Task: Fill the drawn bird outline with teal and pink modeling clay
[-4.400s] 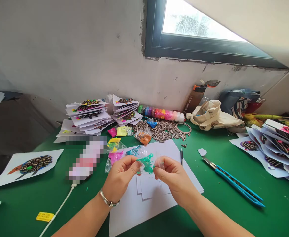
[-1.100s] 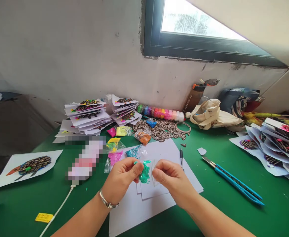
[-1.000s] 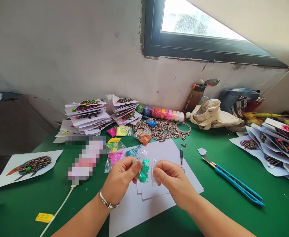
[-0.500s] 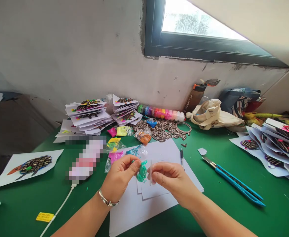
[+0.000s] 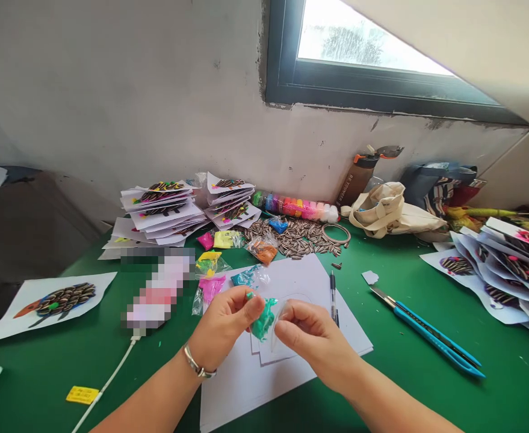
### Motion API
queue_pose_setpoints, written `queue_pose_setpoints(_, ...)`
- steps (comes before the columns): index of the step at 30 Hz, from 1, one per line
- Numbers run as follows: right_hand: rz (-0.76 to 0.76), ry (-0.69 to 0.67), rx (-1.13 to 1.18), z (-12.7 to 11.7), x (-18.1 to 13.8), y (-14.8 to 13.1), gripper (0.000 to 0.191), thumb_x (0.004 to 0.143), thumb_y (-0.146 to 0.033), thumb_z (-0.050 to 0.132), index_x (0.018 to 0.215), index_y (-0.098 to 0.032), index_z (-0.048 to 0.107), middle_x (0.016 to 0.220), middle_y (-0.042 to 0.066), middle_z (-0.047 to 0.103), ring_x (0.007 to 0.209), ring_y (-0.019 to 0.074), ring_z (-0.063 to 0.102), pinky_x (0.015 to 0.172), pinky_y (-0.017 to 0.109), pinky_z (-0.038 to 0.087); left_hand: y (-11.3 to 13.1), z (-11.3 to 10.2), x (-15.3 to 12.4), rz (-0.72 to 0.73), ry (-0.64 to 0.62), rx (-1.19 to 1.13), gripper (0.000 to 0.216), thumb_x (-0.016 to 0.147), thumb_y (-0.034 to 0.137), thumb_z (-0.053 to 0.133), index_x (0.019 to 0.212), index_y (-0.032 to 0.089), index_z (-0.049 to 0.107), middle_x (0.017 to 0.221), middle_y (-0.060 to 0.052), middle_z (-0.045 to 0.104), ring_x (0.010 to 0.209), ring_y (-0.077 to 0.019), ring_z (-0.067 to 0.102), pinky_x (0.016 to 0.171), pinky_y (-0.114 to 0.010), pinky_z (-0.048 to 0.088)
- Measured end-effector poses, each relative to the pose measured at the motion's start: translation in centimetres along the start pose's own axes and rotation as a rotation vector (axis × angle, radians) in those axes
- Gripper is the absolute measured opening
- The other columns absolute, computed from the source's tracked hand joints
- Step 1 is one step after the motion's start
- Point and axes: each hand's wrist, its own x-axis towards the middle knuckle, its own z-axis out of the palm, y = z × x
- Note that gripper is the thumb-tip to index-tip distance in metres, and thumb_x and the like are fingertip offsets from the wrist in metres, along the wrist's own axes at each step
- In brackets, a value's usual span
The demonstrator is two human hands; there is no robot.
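Over the white paper sheets (image 5: 232, 391), my left hand (image 5: 223, 325) pinches a lump of green modelling clay (image 5: 263, 325) that has a clear plastic bag around part of it. The thumb and forefinger of my right hand (image 5: 312, 334) are closed together just right of the clay, gripping the edge of thin clear plastic. Exactly where the bag ends between the hands is hard to see. A faint pencil outline shows on the top sheet behind my right fingers, and a black pen (image 5: 333, 294) lies on the paper.
Bags of pink (image 5: 210, 288), teal (image 5: 244, 276) and orange clay (image 5: 263, 248) lie beyond the paper, near a pile of sunflower seeds (image 5: 300, 237). A blue utility knife (image 5: 431, 334) rests to the right, its blade out. Stacked seed pictures (image 5: 160, 219) stand behind.
My left hand has moved slightly right with the green clay. My right fingers have closed in beside it, and the clear plastic they pinch shows less than before.
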Motion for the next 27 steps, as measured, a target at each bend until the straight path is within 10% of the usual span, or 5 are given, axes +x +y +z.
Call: queue_pose_setpoints(27,-0.111,0.142,-0.045,-3.2,1.3,-1.8,0.019,0.086,-0.034,0.057,0.079,-0.019,0.066,0.070,0.001,0.056,0.067,0.0140,0.049,0.063,0.029,0.040,0.3,-0.2,0.1,-0.045,0.101,-0.169,0.040,0.082,0.053,0.059,0.087,0.015,0.070,0.082,-0.008,0.069,0.069,-0.0165,0.062,0.064,-0.028,0.052)
